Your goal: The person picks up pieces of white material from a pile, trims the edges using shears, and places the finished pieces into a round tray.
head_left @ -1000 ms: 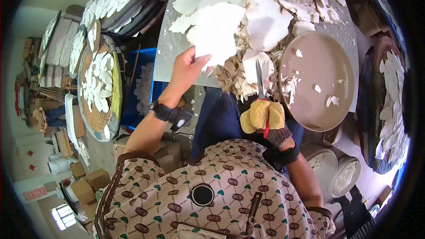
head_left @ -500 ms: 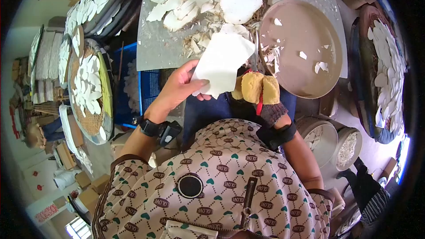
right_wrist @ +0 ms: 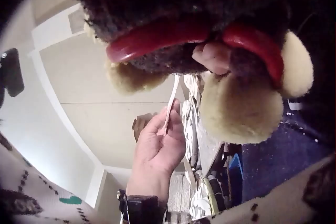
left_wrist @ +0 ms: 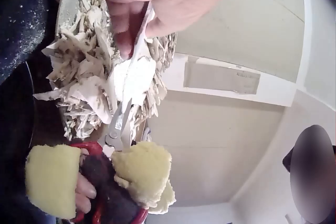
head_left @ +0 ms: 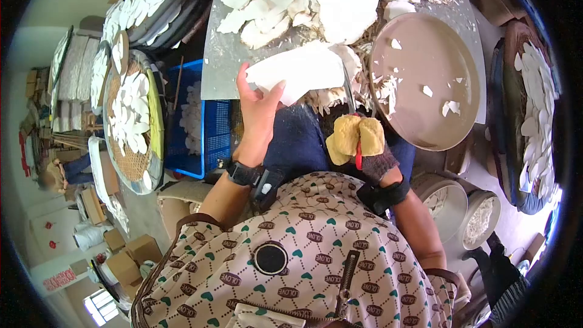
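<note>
My bare left hand (head_left: 260, 112) pinches a thin white flat piece (head_left: 294, 73) between thumb and fingers, above the table's near edge. My right hand (head_left: 381, 163), in a dark knitted glove, grips red-handled scissors (left_wrist: 114, 133). Thick yellow foam pads (head_left: 347, 136) are wrapped around the handles and fingers. In the left wrist view the scissor blades stand apart at the piece's near end. Under the piece lies a heap of brownish-white trimmings (left_wrist: 86, 77). The right wrist view shows the piece (right_wrist: 171, 103) edge-on in the left hand.
Larger white pieces (head_left: 349, 9) cover the far part of the grey table (head_left: 218, 82). A round brown tray (head_left: 419, 103) with small scraps sits at its right. A blue crate (head_left: 209, 140) stands left; two buckets (head_left: 446, 203) stand right. Woven trays (head_left: 115, 158) hold more white pieces.
My left hand has brought the white piece from the heap toward the scissors and turned it more sideways. The scissor blades, earlier in plain sight, now meet the piece's right end. The view has shifted.
</note>
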